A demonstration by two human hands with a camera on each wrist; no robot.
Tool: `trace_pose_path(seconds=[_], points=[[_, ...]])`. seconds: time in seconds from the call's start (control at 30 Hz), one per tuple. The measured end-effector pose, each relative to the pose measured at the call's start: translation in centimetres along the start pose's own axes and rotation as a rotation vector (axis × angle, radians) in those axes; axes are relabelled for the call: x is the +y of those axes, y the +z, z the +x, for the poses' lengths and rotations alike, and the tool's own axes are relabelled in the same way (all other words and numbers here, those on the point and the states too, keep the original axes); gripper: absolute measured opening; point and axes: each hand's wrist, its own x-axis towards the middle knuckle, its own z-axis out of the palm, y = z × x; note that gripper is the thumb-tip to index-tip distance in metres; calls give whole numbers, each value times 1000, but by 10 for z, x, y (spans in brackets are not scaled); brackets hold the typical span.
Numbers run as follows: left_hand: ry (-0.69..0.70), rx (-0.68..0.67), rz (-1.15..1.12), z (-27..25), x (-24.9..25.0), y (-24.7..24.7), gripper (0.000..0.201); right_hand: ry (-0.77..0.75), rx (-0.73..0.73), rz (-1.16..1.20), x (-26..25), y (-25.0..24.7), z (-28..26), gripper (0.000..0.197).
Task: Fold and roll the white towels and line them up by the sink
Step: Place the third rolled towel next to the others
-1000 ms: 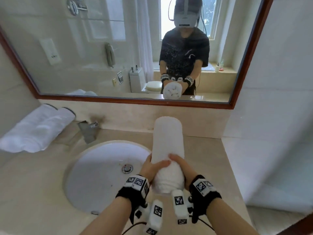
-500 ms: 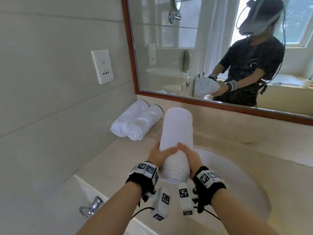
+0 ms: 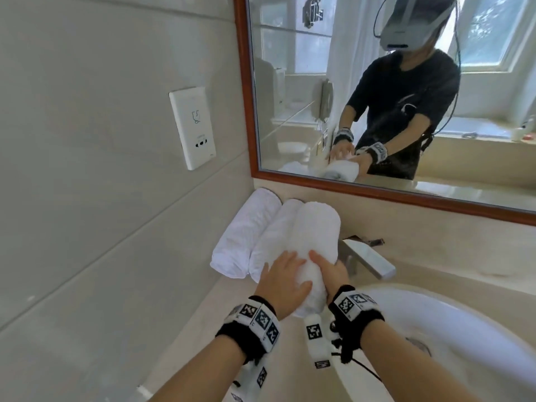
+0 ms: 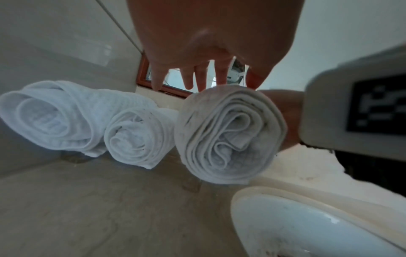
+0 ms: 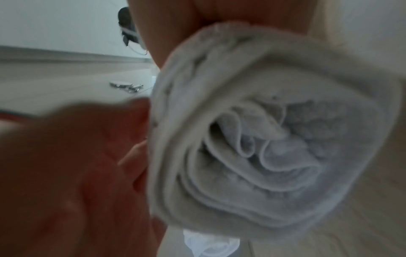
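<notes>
Two rolled white towels [image 3: 246, 230] [image 3: 271, 239] lie side by side on the counter against the left wall. A third rolled towel [image 3: 316, 239] lies right beside them, its far end by the backsplash. My left hand [image 3: 290, 268] rests on its near part with straight fingers and the thumb across the top. My right hand [image 3: 330, 269] curls round its right side. In the left wrist view the roll's spiral end [image 4: 228, 135] sits just off the counter, next to the other two rolls [image 4: 138, 135] [image 4: 52, 118]. The right wrist view shows that same spiral end [image 5: 263, 147] up close.
A chrome faucet [image 3: 368, 259] stands just right of the held roll. The white sink basin [image 3: 478, 338] is at lower right. A framed mirror [image 3: 246, 111] rises behind the counter, and a wall socket plate [image 3: 193, 127] is on the left wall.
Both hands carried the rolled towel left from over the sink and lowered it beside the two rolls by the wall. My left fingers have straightened on it.
</notes>
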Motion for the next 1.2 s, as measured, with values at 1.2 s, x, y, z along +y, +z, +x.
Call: trace_pose_path(seconds=[1.2], points=[[472,-424,884,224,18,39,51,-178,106,-599,13,12,52,104]])
